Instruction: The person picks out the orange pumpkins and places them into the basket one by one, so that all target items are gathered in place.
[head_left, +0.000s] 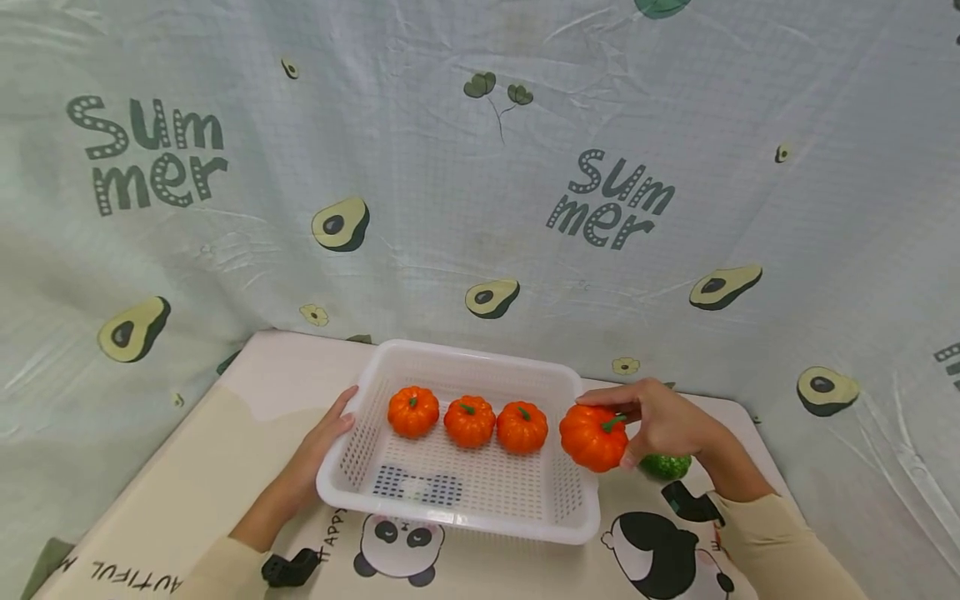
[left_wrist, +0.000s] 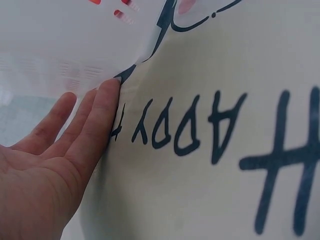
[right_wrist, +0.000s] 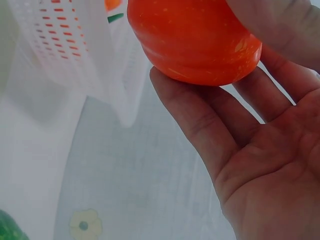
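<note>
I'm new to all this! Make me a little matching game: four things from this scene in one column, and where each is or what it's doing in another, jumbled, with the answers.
Things
1. Left hand
2. Right hand
3. White basket
4. Green object

Places and states
A. Has three orange pumpkins inside
B. Lies on the table, right of the basket
C. Touches the basket's left side
D. Grips a lifted pumpkin

Pairs: 1-C, 2-D, 3-A, 4-B
</note>
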